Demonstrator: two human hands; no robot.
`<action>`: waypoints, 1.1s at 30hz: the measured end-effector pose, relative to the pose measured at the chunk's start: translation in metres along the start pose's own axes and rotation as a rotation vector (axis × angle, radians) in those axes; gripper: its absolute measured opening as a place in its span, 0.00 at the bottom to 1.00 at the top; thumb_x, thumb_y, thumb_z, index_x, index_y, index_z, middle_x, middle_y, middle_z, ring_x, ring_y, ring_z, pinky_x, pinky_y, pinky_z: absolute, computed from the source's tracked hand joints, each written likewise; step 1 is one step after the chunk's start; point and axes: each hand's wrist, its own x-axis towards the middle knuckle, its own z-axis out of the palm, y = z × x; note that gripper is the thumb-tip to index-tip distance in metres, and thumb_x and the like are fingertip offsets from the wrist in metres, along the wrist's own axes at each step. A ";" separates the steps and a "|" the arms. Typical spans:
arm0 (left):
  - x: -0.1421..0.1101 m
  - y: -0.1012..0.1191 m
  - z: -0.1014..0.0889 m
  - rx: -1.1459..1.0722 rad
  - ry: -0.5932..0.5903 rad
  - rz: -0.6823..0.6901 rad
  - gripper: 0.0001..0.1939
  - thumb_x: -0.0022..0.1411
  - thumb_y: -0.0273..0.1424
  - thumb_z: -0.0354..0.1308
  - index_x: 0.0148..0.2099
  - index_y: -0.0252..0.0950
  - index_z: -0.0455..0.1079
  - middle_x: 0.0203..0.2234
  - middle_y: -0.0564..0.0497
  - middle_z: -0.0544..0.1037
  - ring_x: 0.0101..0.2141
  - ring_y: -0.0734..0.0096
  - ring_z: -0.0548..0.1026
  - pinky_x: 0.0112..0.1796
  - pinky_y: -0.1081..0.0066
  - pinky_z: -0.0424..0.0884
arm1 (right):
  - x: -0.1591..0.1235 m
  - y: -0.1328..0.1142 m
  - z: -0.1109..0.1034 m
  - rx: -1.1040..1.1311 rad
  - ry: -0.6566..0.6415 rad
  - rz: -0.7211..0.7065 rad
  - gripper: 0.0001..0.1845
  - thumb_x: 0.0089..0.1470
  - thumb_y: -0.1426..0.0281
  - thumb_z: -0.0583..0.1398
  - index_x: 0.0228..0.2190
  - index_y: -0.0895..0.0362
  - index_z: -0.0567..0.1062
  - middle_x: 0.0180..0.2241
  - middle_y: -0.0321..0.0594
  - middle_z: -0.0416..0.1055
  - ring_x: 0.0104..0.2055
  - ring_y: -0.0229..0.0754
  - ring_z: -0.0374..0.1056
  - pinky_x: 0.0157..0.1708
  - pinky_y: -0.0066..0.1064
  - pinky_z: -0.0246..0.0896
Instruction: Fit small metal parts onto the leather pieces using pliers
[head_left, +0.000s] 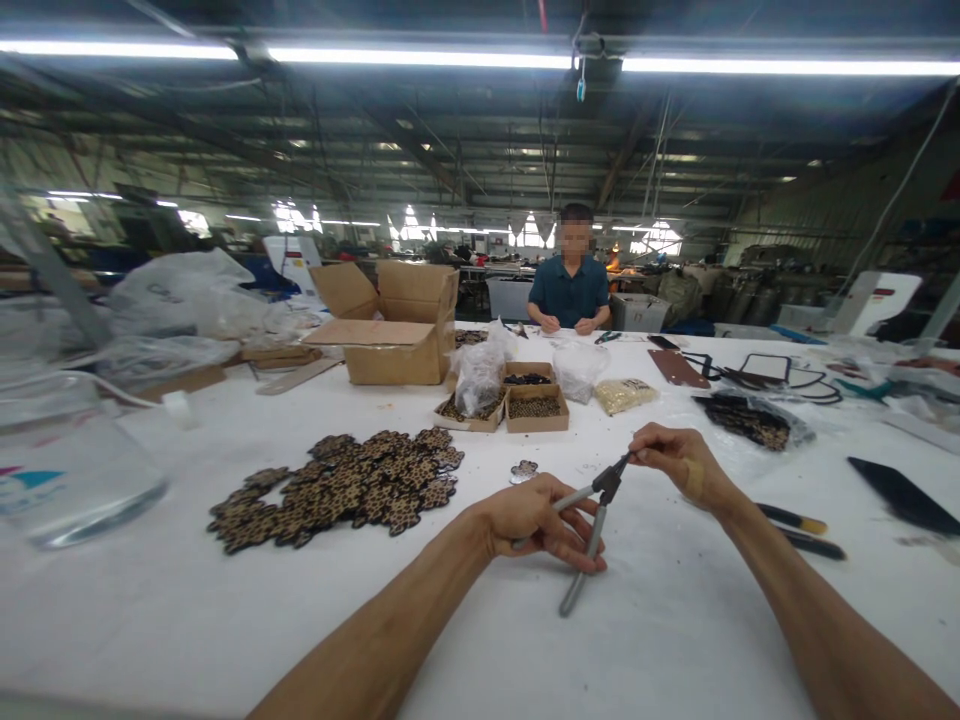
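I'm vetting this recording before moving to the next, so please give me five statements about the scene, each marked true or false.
1. The left hand holds the pliers. True.
2. The pliers' two handles are pressed together. False: they are spread apart.
3. The right hand lies flat on the table. False: its fingertips are pinched together at the pliers' tip.
4. An open cardboard box stands beyond the pile of patterned pieces. True.
5. The other person is at the wearer's left elbow. False: they are at the far side of the table.
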 end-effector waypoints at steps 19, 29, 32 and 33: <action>0.002 -0.003 -0.005 0.024 -0.031 -0.004 0.28 0.41 0.17 0.65 0.48 0.30 0.77 0.39 0.37 0.83 0.43 0.47 0.83 0.47 0.53 0.79 | 0.001 0.012 0.002 0.134 0.089 0.070 0.22 0.43 0.59 0.76 0.39 0.57 0.84 0.34 0.41 0.79 0.38 0.50 0.77 0.49 0.50 0.75; 0.002 -0.003 -0.007 0.003 -0.071 0.002 0.28 0.40 0.17 0.63 0.49 0.29 0.76 0.42 0.35 0.82 0.44 0.46 0.82 0.48 0.54 0.78 | 0.003 0.021 0.006 0.172 0.162 -0.001 0.18 0.42 0.62 0.76 0.37 0.54 0.85 0.35 0.40 0.80 0.38 0.49 0.77 0.46 0.48 0.77; 0.001 -0.002 -0.006 0.001 -0.068 0.006 0.29 0.40 0.17 0.63 0.49 0.29 0.76 0.42 0.35 0.82 0.45 0.47 0.82 0.50 0.53 0.77 | 0.003 0.024 0.007 0.191 0.159 0.006 0.18 0.43 0.63 0.76 0.37 0.55 0.85 0.35 0.41 0.80 0.38 0.50 0.77 0.46 0.49 0.77; 0.001 -0.002 -0.005 0.002 -0.068 0.007 0.29 0.40 0.17 0.63 0.49 0.29 0.76 0.42 0.35 0.82 0.44 0.47 0.82 0.50 0.53 0.77 | 0.003 0.025 0.007 0.200 0.159 0.014 0.18 0.43 0.63 0.76 0.38 0.55 0.85 0.35 0.41 0.81 0.38 0.50 0.77 0.46 0.50 0.77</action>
